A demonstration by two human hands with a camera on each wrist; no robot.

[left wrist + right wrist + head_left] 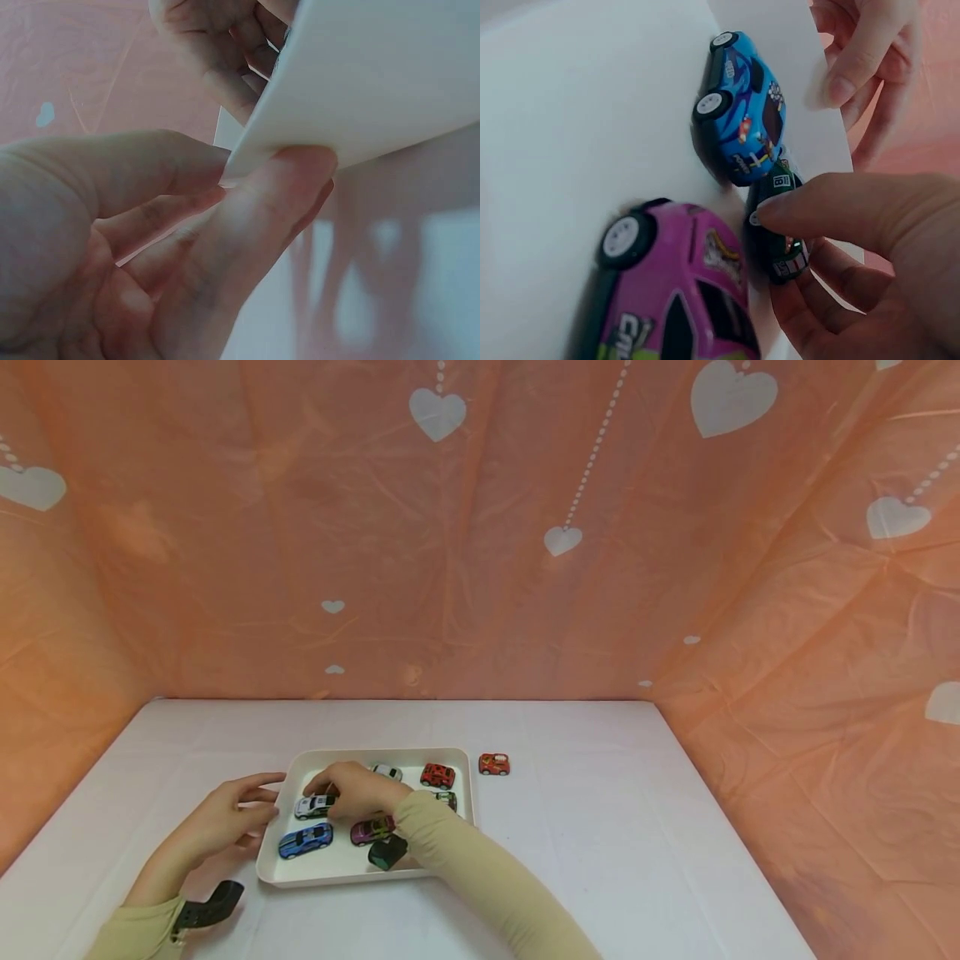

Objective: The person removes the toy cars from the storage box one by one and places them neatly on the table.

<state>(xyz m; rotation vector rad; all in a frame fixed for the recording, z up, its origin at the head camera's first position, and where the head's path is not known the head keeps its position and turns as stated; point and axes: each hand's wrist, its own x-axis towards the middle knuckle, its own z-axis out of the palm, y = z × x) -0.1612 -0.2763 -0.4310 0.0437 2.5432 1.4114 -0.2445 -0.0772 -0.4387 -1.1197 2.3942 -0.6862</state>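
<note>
A white tray (360, 875) holds several toy cars. My left hand (225, 814) is at its left side; in the left wrist view, the thumb and fingers pinch the tray's edge (360, 82). My right hand (360, 789) reaches into the tray from the right. Its thumb and fingers pinch a white and dark toy car (313, 807) near the left wall; dark green sides of this car (780, 240) show in the right wrist view. Just in front of it sits a blue toy car (306, 841). A purple toy car (371, 831) stands below the right wrist.
Inside the tray are also a red toy car (437, 776), a white one (387, 772) and a dark green one (387, 852), with another partly behind the sleeve. Outside, right of the tray, a red toy car (494, 764) stands on the white table (600, 827). Orange sheeting (480, 610) encloses the table.
</note>
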